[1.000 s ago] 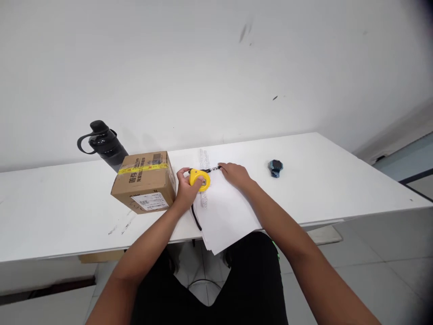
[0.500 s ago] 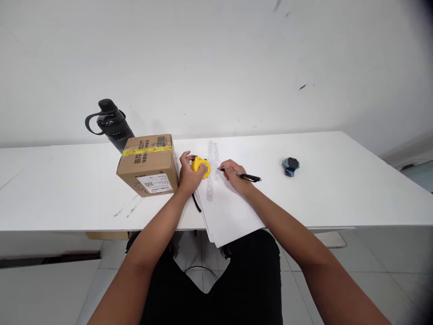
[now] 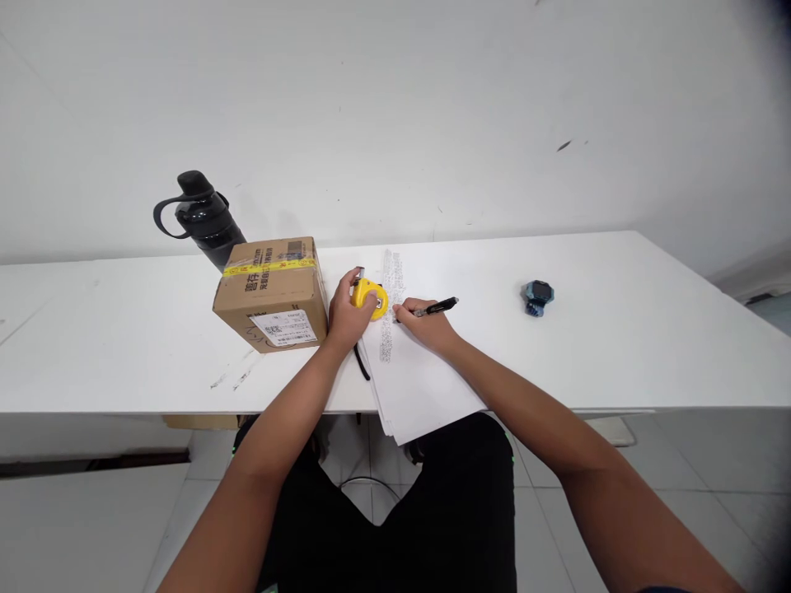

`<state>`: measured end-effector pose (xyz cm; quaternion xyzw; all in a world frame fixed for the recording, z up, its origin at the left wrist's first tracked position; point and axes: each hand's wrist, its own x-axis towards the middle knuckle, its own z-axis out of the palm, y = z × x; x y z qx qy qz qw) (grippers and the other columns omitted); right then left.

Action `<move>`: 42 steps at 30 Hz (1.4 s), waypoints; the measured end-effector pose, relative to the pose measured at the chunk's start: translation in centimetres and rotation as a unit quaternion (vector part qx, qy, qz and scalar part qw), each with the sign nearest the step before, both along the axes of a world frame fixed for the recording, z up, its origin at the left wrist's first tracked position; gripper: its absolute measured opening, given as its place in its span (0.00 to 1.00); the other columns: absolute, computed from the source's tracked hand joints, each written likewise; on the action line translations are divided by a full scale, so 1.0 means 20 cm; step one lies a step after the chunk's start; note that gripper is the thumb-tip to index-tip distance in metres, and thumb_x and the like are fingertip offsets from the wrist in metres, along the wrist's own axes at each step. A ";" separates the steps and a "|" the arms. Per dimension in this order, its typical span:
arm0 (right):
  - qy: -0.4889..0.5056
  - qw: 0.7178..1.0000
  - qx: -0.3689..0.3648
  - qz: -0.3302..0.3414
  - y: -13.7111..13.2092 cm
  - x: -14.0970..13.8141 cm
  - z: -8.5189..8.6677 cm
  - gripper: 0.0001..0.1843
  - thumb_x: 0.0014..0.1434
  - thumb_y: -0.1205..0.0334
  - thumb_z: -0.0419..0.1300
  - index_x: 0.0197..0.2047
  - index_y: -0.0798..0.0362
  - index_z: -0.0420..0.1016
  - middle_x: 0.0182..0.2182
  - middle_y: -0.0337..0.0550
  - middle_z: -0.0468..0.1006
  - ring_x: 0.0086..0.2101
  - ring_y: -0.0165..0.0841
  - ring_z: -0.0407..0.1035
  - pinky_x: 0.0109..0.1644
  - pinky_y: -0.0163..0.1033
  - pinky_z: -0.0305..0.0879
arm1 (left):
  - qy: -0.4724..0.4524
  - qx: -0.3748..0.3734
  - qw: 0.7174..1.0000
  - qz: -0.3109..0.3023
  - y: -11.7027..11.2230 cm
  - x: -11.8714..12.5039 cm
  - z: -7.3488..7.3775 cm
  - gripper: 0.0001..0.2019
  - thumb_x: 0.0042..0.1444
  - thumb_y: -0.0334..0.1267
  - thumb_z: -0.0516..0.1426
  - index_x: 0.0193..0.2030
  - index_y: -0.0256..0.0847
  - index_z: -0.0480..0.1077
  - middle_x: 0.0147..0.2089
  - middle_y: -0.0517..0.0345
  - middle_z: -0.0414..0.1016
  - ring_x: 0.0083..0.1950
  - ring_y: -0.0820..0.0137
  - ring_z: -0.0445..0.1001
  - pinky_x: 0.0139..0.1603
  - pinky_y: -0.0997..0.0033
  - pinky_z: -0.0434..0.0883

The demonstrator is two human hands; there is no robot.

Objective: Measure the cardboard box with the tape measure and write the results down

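My left hand (image 3: 346,315) is closed round a yellow tape measure (image 3: 372,298), whose black strap (image 3: 362,362) trails toward me. It rests at the left edge of a stack of white paper (image 3: 420,379) that overhangs the table's near edge. My right hand (image 3: 426,324) grips a black pen (image 3: 436,307) with its tip on the paper, beside a column of dense writing (image 3: 389,305). A brown cardboard box (image 3: 272,292) with yellow tape stands just left of my left hand.
A black water bottle (image 3: 201,218) stands behind the box near the wall. A small blue-black watch-like device (image 3: 537,296) lies at the right on the white table (image 3: 618,329). The table's near edge runs across the view; tiled floor shows below.
The pen swung from lying flat pointing right to a writing pose with its tip on the paper. My left hand kept hold of the tape measure. The view shifted slightly.
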<state>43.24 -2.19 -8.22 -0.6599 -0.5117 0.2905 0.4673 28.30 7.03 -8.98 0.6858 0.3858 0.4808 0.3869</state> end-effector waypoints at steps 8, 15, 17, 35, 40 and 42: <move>-0.005 1.000 0.002 0.006 0.01 0.01 -0.01 0.18 0.57 0.49 0.57 0.21 0.51 0.68 0.21 0.37 0.69 0.26 0.31 0.61 0.32 0.39 0.56 | 0.056 0.032 0.998 0.015 -0.01 -0.01 0.03 0.25 0.53 0.33 0.58 0.60 0.46 0.69 0.60 0.49 0.71 0.61 0.61 0.70 0.63 0.60 0.68; -0.007 1.000 0.004 0.025 0.00 0.01 -0.01 0.18 0.57 0.50 0.57 0.22 0.51 0.70 0.22 0.38 0.71 0.27 0.32 0.63 0.34 0.39 0.58 | 0.048 0.039 0.998 0.016 0.00 -0.01 0.02 0.23 0.53 0.32 0.58 0.57 0.45 0.71 0.58 0.51 0.72 0.58 0.62 0.72 0.58 0.63 0.71; -0.002 1.000 0.006 0.001 0.00 0.00 -0.01 0.18 0.57 0.50 0.57 0.21 0.51 0.69 0.22 0.38 0.71 0.27 0.32 0.63 0.33 0.39 0.57 | 0.056 0.049 0.997 0.016 0.00 -0.01 0.02 0.22 0.53 0.32 0.58 0.57 0.45 0.71 0.57 0.51 0.72 0.57 0.63 0.73 0.58 0.64 0.72; 0.001 0.999 0.011 -0.031 -0.02 -0.01 0.00 0.19 0.56 0.51 0.57 0.19 0.49 0.61 0.19 0.34 0.62 0.25 0.30 0.56 0.31 0.39 0.52 | 0.035 0.077 0.996 -0.028 -0.03 -0.01 0.04 0.21 0.52 0.31 0.58 0.54 0.43 0.71 0.56 0.50 0.72 0.57 0.64 0.73 0.60 0.65 0.70; -0.004 0.999 0.012 -0.036 -0.02 -0.01 0.00 0.19 0.56 0.52 0.56 0.19 0.49 0.58 0.18 0.33 0.59 0.24 0.30 0.54 0.30 0.39 0.51 | 0.044 0.082 0.995 -0.031 -0.03 -0.02 0.03 0.22 0.53 0.32 0.57 0.57 0.44 0.71 0.56 0.51 0.72 0.58 0.64 0.72 0.62 0.64 0.68; -0.003 1.000 0.009 -0.029 -0.03 -0.01 0.00 0.19 0.56 0.52 0.57 0.18 0.49 0.58 0.18 0.33 0.59 0.24 0.30 0.54 0.30 0.39 0.50 | 0.050 0.078 0.995 -0.030 -0.03 -0.02 0.03 0.24 0.54 0.32 0.57 0.59 0.45 0.69 0.56 0.52 0.72 0.57 0.64 0.72 0.61 0.63 0.69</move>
